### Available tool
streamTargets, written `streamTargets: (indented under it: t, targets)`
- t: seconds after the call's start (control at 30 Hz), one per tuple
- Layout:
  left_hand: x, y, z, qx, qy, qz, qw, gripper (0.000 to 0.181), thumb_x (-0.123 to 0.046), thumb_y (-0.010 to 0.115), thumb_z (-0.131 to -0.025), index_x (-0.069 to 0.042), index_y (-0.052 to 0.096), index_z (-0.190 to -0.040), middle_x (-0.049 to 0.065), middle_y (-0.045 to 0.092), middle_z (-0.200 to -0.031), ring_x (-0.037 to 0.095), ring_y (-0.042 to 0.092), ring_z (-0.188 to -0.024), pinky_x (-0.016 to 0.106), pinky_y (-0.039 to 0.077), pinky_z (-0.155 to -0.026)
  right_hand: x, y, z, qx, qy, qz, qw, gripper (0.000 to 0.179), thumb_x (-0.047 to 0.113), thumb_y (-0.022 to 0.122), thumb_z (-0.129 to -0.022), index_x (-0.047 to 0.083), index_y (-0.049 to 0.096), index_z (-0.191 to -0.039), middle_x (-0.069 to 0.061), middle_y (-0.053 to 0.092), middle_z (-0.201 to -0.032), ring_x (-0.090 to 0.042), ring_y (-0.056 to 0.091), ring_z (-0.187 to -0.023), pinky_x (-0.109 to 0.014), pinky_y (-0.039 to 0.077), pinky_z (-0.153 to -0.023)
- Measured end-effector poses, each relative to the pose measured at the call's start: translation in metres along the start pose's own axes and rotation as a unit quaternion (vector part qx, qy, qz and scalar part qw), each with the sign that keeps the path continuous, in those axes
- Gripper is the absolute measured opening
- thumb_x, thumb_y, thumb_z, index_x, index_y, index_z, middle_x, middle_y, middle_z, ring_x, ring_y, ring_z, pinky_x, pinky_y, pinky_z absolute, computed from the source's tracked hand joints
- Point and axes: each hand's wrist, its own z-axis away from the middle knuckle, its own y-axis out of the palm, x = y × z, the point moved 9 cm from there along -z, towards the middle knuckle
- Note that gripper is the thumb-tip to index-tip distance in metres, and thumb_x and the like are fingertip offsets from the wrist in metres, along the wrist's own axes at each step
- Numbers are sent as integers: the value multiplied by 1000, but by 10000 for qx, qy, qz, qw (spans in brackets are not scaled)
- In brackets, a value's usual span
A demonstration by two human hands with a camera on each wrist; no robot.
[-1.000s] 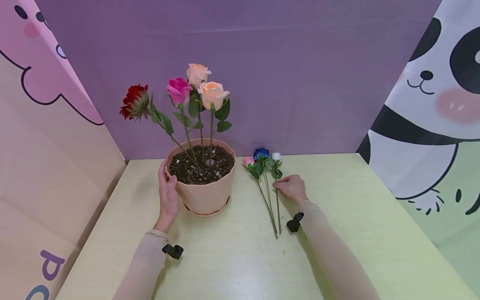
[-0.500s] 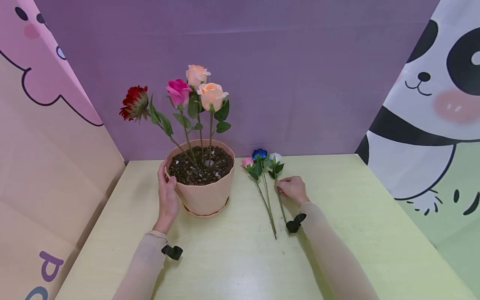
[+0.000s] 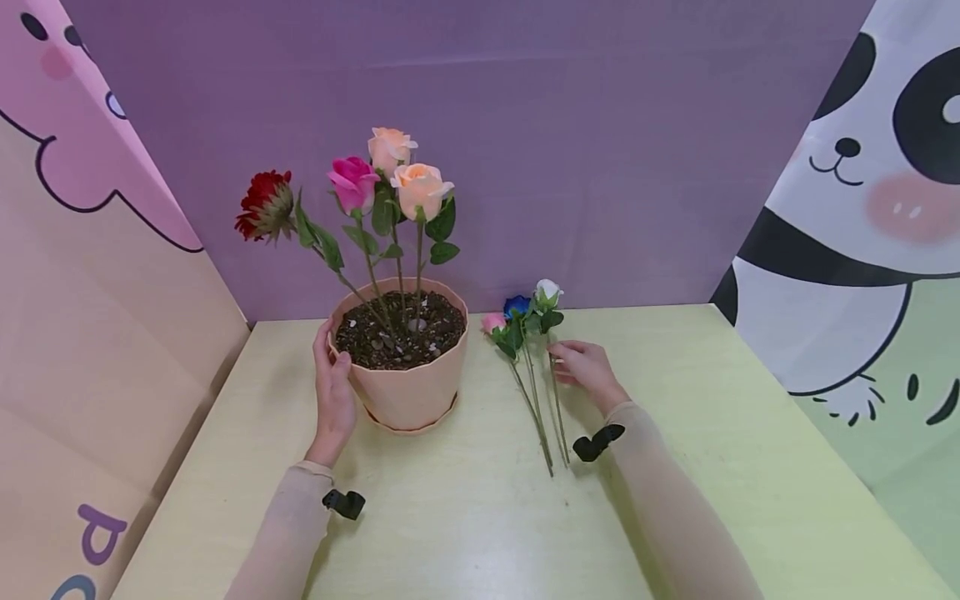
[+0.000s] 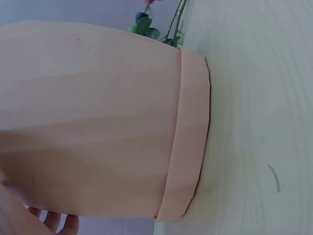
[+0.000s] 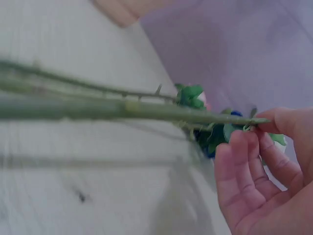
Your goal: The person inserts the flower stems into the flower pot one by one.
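My left hand [image 3: 334,407] holds the left side of a pink flower pot [image 3: 408,397], its thumb in front and its fingers around the back. In the left wrist view, the pot's wall [image 4: 93,107] hides part of that hand. Planted in the dark soil [image 3: 360,337] are a dark red flower [image 3: 266,204], a magenta rose [image 3: 353,183] and two peach roses [image 3: 422,192]. My right hand [image 3: 588,371] pinches the stem of a white rose [image 3: 548,292] between thumb and index finger. The right wrist view shows this stem [image 5: 161,111] close up, other fingers loosely bent.
A blue rose [image 3: 517,307] and a pink rose [image 3: 492,322] lie on the pale table [image 3: 480,533], just left of the white one. A saucer [image 3: 423,430] sits under the pot. Behind the table rises a purple backdrop [image 3: 600,167].
The white rose's head has risen and moved slightly away, while its lower stem swung right, then back left. My right hand moved up a little with it. The left hand stays on the pot.
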Motion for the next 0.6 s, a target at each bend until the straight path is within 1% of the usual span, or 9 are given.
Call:
streamTargets:
  t: [0.07, 0.13, 0.2, 0.3, 0.4, 0.5, 0.6]
  targets:
    - [-1, 0, 0, 11, 4, 20, 10000, 67, -33, 37, -106, -17, 21, -169, 7, 11, -180, 35, 7, -167, 63, 8, -133, 4, 3, 1, 131, -46, -252, 9996, 54, 31, 64, -105, -4, 59, -146, -14, 71, -134, -14, 74, -103, -20, 61, -81]
    - [-1, 0, -1, 16, 3, 20, 10000, 67, -32, 36, -106, -16, 21, -169, 7, 10, -180, 34, 5, -167, 62, 6, -133, 8, 5, 3, 241, -57, -504, 9984, 56, 32, 64, -106, -3, 57, -149, -9, 73, -133, -14, 75, -107, -19, 61, -82]
    - [0, 0, 0, 16, -16, 29, 10000, 67, -32, 36, -106, -17, 21, -169, 8, 10, -180, 34, 6, -167, 62, 7, -133, 12, 7, 5, 337, -73, -750, 9966, 57, 32, 65, -106, -2, 54, -151, 0, 77, -125, -11, 75, -107, -18, 60, -83]
    - [0, 0, 0, 11, -37, 17, 10000, 66, -32, 36, -106, -17, 20, -169, 8, 10, -180, 35, 7, -167, 63, 8, -133, 19, 9, 8, 423, -132, -1152, 9924, 60, 30, 66, -106, -1, 50, -155, 11, 78, -111, -7, 74, -100, -18, 59, -82]
    - [1, 1, 0, 22, -60, -7, 10000, 66, -33, 36, -107, -18, 20, -169, 6, 10, -180, 35, 7, -167, 63, 8, -133, 29, 11, 10, 455, -246, -1510, 9872, 61, 27, 66, -106, -1, 47, -157, 15, 77, -105, -5, 70, -94, -18, 58, -80]
    - [1, 1, 0, 36, -67, -22, 10000, 65, -33, 35, -107, -18, 20, -169, 6, 10, -180, 34, 4, -167, 62, 6, -133, 40, 11, 13, 435, -381, -1861, 9808, 55, 24, 67, -106, 1, 50, -153, 14, 77, -105, -4, 67, -89, -18, 58, -79]
    - [0, 2, 0, 41, -66, -11, 10000, 65, -32, 35, -107, -17, 20, -169, 6, 10, -180, 34, 5, -167, 62, 7, -133, 52, 12, 16, 367, -514, -2188, 9737, 42, 23, 68, -105, 5, 57, -141, 12, 78, -106, -5, 67, -87, -19, 58, -78]
